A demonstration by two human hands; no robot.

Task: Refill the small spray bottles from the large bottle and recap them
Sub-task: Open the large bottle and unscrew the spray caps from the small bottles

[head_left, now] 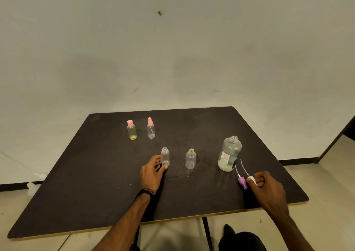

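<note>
A dark table [96, 174] holds everything, and the large bottle [229, 154] stands uncapped toward its right side. Left of the large bottle stand two open small bottles, a purple-tinted one [190, 159] and then a clear one [165, 157]; two pink-capped bottles [131, 129] stand farther back. The left hand [152, 171], fingers loosely curled, touches the clear bottle's base. Just in front of the large bottle, the right hand [266, 185] pinches a white spray cap [252, 179] beside a purple cap [242, 182]. Recapping likely goes best with the tube lowered straight in while the bottle is held steady.
</note>
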